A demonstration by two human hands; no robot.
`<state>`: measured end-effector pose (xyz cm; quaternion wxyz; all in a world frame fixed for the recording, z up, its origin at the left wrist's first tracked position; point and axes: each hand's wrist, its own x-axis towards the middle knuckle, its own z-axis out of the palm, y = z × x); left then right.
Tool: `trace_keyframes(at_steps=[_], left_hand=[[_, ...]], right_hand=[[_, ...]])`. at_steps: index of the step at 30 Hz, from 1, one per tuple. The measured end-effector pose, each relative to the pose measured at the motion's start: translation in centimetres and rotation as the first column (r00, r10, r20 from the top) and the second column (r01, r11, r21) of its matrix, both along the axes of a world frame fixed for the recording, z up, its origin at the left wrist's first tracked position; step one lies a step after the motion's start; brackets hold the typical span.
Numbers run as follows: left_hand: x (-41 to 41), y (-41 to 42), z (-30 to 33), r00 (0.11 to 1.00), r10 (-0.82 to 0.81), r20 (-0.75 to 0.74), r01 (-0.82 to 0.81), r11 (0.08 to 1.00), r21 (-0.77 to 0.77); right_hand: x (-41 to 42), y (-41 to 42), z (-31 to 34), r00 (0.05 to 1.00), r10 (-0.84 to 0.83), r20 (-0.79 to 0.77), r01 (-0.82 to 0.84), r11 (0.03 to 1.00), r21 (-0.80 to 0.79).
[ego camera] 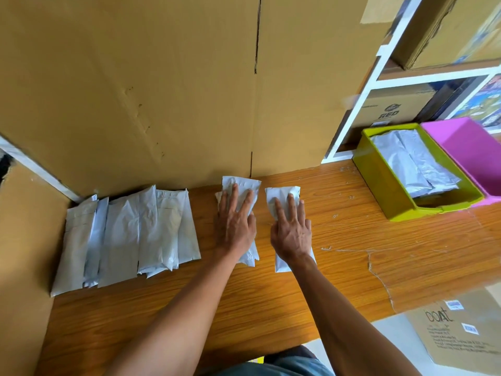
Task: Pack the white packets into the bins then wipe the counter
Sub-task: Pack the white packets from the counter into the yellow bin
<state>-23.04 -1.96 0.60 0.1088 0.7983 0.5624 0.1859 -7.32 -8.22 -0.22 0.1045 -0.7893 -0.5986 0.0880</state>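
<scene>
Box reads "boat"; shelf carton "RED".

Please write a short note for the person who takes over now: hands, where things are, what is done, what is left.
Left hand and right hand: each presses flat, fingers straight, on its own white plastic packet mid-counter.
Row of white packets lies at the left of the wooden counter.
Done: green plastic bin holds several packets.
Left: pink plastic bin shows no packets; pack the rest, then wipe the counter.
</scene>
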Motion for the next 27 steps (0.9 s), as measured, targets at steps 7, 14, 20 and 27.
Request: trace_keyframes(at_steps=[7, 14, 20, 27], left_hand=[[2.4, -1.8, 2.4, 0.997, -0.076, 0.030, 0.075, 0.996, 0.043], [6.8, -4.3, 4.3, 0.985, -0.169, 0.032, 0.167, 0.983, 0.077], [12.5, -8.1, 5.3, 0.964, -0.266, -0.011, 0.266, 0.962, 0.056], [23.4, -13.3, 6.3, 0.932, -0.361, -0.029, 0.363, 0.930, 0.065]], right_hand=[[1.7, -2.2, 2.6, 0.998, -0.059, 0.001, 0.058, 0.996, 0.074], [5.4, -5.7, 4.7, 0.985, -0.169, 0.021, 0.166, 0.979, 0.117], [10.7, -10.3, 5.6, 0.966, -0.257, 0.036, 0.248, 0.956, 0.156], [20.5, -16.7, 6.9, 0.940, -0.341, 0.017, 0.331, 0.922, 0.203]])
